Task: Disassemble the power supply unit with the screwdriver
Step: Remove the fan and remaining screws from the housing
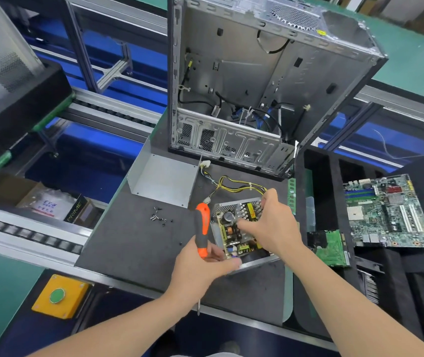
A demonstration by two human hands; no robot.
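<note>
Screwdriver (202, 228) in left hand (200, 273) (handle up)

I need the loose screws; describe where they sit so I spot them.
Find the open computer case at the mat's far edge. In front lies a bent grey metal cover; the screws are the tiny dark cluster nearer you, left of the orange screwdriver.

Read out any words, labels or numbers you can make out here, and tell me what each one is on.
"PRIME": on the black box at lower left.
"TT-5", roughly: blue print on the white bag beside it; the smaller lines are too blurred to read.
Yellow label on the power supply unit: red marking, unreadable.
Motherboard at right: print too small to read.
</note>
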